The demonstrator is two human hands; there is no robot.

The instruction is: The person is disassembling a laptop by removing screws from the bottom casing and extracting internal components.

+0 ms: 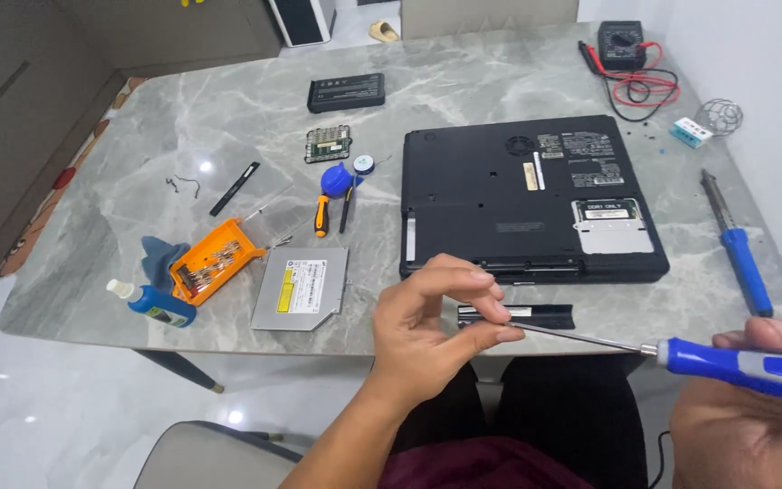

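Note:
My right hand [753, 407] grips a blue-handled screwdriver [744, 367] at the lower right, its thin shaft pointing left. My left hand [432, 321] pinches the shaft's tip between thumb and fingers, just above a narrow black strip [540, 316] lying at the table's front edge. Beyond it a black laptop [527, 195] lies upside down, with an open silver compartment [613, 226] in its base.
A silver optical drive [302, 288], orange parts tray [214, 260], blue bottle [156, 303], small screwdrivers [321, 215], circuit board [329, 143] and black battery [346, 92] lie to the left. A multimeter [622, 45] and a blue soldering iron [739, 249] are on the right.

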